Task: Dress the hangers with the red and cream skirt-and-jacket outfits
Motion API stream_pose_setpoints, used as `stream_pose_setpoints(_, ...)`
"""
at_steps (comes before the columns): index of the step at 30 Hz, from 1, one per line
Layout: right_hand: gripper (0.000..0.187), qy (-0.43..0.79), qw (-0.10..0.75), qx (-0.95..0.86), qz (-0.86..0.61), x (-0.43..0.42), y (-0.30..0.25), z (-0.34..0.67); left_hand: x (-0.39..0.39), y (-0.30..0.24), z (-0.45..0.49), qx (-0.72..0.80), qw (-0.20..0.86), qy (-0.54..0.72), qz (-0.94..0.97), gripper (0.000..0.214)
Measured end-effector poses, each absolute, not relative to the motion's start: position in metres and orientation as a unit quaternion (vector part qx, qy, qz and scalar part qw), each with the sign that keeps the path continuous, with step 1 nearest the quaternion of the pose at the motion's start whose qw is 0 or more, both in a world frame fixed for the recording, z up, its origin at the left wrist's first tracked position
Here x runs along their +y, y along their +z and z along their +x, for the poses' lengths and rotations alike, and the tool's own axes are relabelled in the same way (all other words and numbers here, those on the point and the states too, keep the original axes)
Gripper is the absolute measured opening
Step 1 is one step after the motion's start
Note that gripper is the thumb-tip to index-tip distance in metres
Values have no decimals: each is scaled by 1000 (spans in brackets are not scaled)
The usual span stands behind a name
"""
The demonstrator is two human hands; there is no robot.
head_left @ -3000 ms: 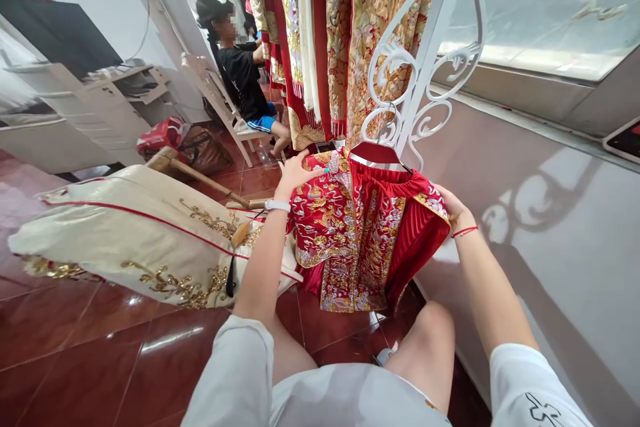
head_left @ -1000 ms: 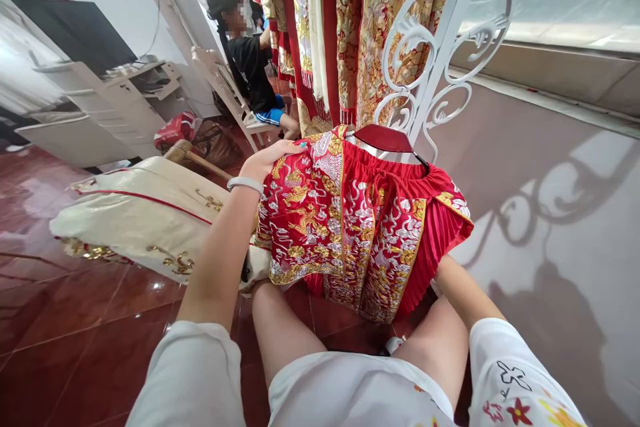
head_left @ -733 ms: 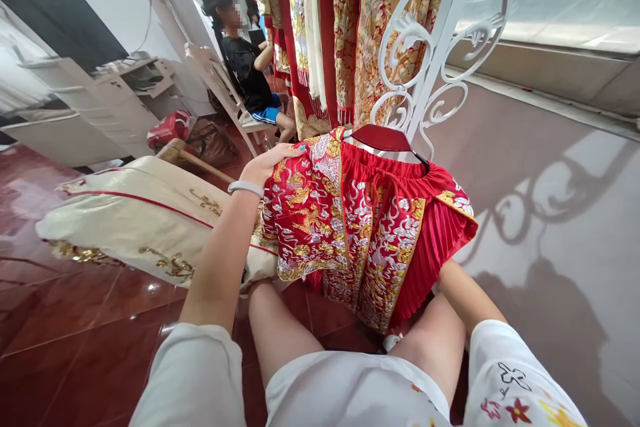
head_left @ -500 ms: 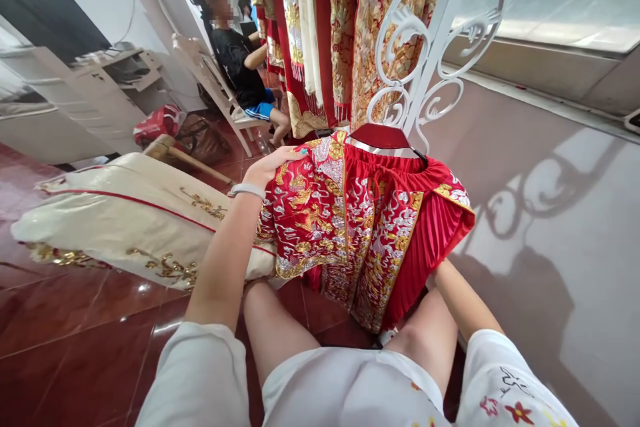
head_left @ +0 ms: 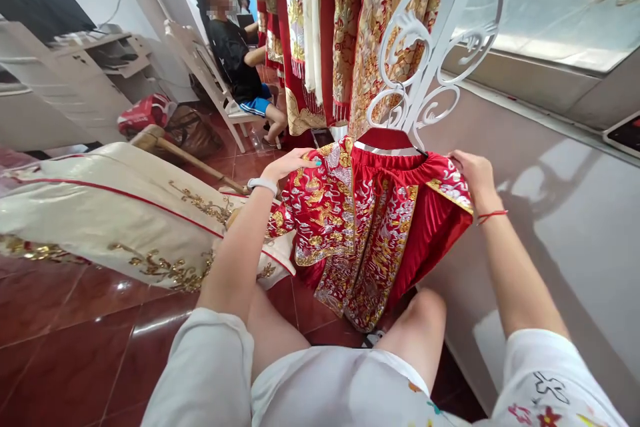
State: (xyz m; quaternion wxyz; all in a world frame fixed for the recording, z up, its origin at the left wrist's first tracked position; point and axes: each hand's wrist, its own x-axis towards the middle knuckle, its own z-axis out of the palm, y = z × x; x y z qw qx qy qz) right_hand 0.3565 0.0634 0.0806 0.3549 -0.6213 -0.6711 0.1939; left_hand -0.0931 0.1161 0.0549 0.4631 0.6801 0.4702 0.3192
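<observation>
A red jacket (head_left: 320,203) with gold and silver embroidery hangs from a dark red hanger (head_left: 384,139), its front parted. Inside it shows a red pleated skirt (head_left: 425,227) with a gathered waistband and embroidered front panels. My left hand (head_left: 293,163) is closed on the jacket's left-side shoulder, thumb on top. On the other side my right hand (head_left: 473,173) pinches the jacket's right-side shoulder edge, holding it outward. The fingers of both hands are partly hidden behind the cloth. The hanger's hook is up at a white scrolled metal rack (head_left: 425,73).
A cream garment with gold trim (head_left: 110,207) lies at left, beside a wooden pole (head_left: 200,163). Behind, a person in black (head_left: 233,57) sits on a white chair (head_left: 193,73). Red and gold garments (head_left: 345,33) hang at the back. A wall (head_left: 575,227) stands close on the right.
My right hand has come up from behind the skirt's lower right side to the jacket's right-side shoulder. My left hand keeps its hold. The jacket is spread a little wider.
</observation>
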Motion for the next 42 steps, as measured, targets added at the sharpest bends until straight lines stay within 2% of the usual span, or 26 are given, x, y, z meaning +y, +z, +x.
stream_pose_setpoints(5,24,-118,236,-724,-638,75,139,360,127,52,-93,466,378,337,725,61)
stream_pose_setpoints(8,26,-188,254,-722,-615,41,154,339,129,47,-95,430,364,351,748,64)
stream_pose_setpoints(12,23,-147,314,-703,-621,-4,108,303,129,35,-93,420,328,369,762,64)
stream_pose_setpoints(16,36,-60,397,-672,-622,3,42,292,117,23,-77,512,186,385,745,73)
stream_pose_setpoints(20,46,-110,435,-619,-645,20,12,304,83,22,-41,561,36,401,724,88)
stream_pose_setpoints(23,47,-107,438,-629,-633,21,8,317,63,27,-5,557,-16,393,731,89)
stream_pose_setpoints(28,41,-63,489,-619,-611,32,40,349,81,53,20,602,6,413,683,47)
stream_pose_setpoints(31,43,-75,498,-601,-620,42,81,367,111,82,6,625,36,400,669,37)
stream_pose_setpoints(34,32,-64,484,-599,-635,38,115,374,135,107,-8,647,25,375,663,35)
stream_pose_setpoints(37,17,-66,432,-602,-668,10,124,370,139,115,-9,642,29,349,682,40)
stream_pose_setpoints(42,30,-94,388,-635,-661,-63,64,331,93,89,3,614,-1,289,734,53)
